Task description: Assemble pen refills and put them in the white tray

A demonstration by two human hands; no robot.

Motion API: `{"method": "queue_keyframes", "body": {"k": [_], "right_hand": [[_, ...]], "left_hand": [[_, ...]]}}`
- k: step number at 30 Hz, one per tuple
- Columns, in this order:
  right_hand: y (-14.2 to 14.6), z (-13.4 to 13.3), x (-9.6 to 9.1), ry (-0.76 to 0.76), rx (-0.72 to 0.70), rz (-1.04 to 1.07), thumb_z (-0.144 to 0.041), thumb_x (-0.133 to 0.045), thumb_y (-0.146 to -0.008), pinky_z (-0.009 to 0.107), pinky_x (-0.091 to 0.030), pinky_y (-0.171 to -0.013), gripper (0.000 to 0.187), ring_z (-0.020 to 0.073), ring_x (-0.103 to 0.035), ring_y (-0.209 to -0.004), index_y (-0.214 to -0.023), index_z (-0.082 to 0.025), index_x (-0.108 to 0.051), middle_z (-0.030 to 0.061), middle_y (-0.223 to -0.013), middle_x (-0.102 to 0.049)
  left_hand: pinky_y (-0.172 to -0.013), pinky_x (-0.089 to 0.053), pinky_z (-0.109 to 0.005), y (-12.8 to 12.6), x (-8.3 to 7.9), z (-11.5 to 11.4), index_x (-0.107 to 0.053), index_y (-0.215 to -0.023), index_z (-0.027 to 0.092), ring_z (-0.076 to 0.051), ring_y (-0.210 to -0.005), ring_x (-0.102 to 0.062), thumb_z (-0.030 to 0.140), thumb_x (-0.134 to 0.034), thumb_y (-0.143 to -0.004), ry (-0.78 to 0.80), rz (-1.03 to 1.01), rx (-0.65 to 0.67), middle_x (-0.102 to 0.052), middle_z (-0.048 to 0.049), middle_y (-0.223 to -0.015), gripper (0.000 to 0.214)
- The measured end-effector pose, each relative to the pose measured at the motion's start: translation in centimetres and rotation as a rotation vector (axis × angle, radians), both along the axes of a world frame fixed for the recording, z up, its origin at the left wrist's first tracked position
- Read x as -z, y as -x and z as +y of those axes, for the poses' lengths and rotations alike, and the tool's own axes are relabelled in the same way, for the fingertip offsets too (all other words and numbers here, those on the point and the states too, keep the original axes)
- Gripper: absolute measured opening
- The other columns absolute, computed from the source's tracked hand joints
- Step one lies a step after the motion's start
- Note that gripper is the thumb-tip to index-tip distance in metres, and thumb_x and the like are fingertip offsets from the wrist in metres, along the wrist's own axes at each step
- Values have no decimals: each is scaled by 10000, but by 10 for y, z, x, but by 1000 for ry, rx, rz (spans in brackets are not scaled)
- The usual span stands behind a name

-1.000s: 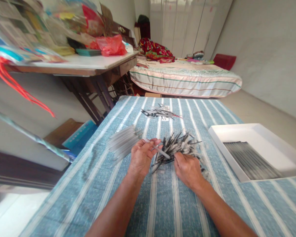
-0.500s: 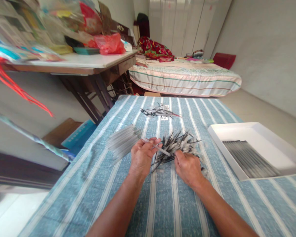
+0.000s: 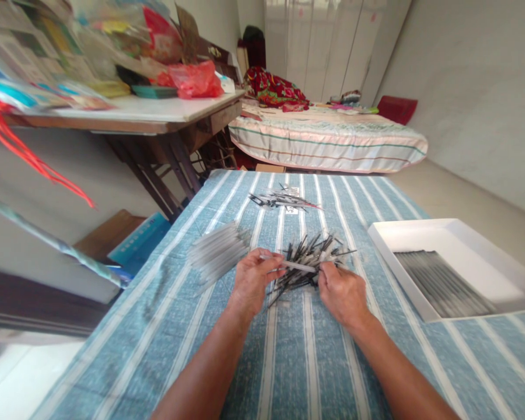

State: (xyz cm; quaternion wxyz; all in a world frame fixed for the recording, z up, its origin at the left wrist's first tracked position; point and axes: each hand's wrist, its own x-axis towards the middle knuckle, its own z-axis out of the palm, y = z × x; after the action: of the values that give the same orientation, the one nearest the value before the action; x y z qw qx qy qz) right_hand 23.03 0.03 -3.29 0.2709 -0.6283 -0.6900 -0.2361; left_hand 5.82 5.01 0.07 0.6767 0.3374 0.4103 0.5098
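Observation:
My left hand (image 3: pixel 251 281) is closed in a pinch on a thin translucent tube (image 3: pixel 300 266), which looks like a pen barrel and lies almost level. The tube's right end meets the fingertips of my right hand (image 3: pixel 343 291), also pinched. Whether a small part sits in those right fingers is hidden. Just beyond and under the tube lies a loose pile of short black and clear pieces (image 3: pixel 310 248). A neat stack of similar translucent tubes (image 3: pixel 219 251) rests to the left of my left hand, blurred at its edges.
At right stands a shallow white box (image 3: pixel 476 239) with a row of dark-filled sticks (image 3: pixel 441 283) in it. Farther back, thin black, clear and red pieces (image 3: pixel 284 200) lie on the striped cloth (image 3: pixel 227 373). A cluttered side table (image 3: pixel 157 123) stands at left, a bed (image 3: pixel 328 140) behind.
My right hand has moved slightly right, and its fingertips now meet the tube's end. The tube has turned from a downward slant to nearly level.

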Motion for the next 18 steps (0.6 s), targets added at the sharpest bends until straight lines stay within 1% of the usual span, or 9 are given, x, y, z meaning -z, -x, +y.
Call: {"method": "queue_keyframes", "body": {"k": [3, 6, 8, 11, 15, 18], "right_hand": [[-7, 0, -2, -26, 5, -25, -122, -475, -783, 266, -246, -493, 183, 121, -486, -454, -682, -165, -621, 0, -483, -555], [-10, 0, -3, -63, -24, -58, -111, -476, -799, 267, -264, -513, 187, 124, -493, -485, -719, -171, -633, 0, -514, -563], [-10, -1, -4, -81, -47, -65, -106, -467, -814, 265, -275, -523, 194, 124, -494, -500, -747, -170, -636, 6, -539, -572], [-10, -1, -4, -111, -73, -58, -99, -453, -830, 259, -294, -540, 199, 122, -493, -514, -779, -163, -634, 11, -561, -578], [-11, -1, -3, -142, -92, -47, -92, -442, -839, 255, -309, -551, 208, 116, -492, -510, -764, -157, -625, 9, -554, -569], [-11, -2, -3, -153, -109, -32, -90, -440, -843, 253, -319, -550, 216, 114, -500, -510, -749, -155, -623, 10, -553, -570]], "left_hand": [[-546, -464, -233, 9, -3, 3, -562, -602, 135, -99, -484, -580, 170, -736, -563, 15, 172, 195, -620, 19, -553, 181], [-474, -410, -198, 16, -5, 5, -593, -631, 129, -91, -429, -557, 163, -730, -566, -14, 320, 359, -597, 25, -498, 156], [-462, -399, -196, 17, -5, 4, -616, -686, 128, -98, -422, -565, 168, -725, -570, -22, 373, 466, -610, 20, -511, 165], [-483, -422, -214, 17, -2, 1, -637, -765, 129, -115, -442, -591, 216, -714, -597, -13, 404, 614, -635, 6, -559, 205], [-532, -465, -239, 14, 1, -4, -629, -767, 134, -141, -506, -632, 269, -668, -648, -7, 413, 786, -657, -14, -627, 184], [-553, -477, -246, 12, -1, -6, -609, -778, 142, -149, -546, -650, 274, -647, -675, -2, 385, 850, -666, -19, -675, 172]]}}
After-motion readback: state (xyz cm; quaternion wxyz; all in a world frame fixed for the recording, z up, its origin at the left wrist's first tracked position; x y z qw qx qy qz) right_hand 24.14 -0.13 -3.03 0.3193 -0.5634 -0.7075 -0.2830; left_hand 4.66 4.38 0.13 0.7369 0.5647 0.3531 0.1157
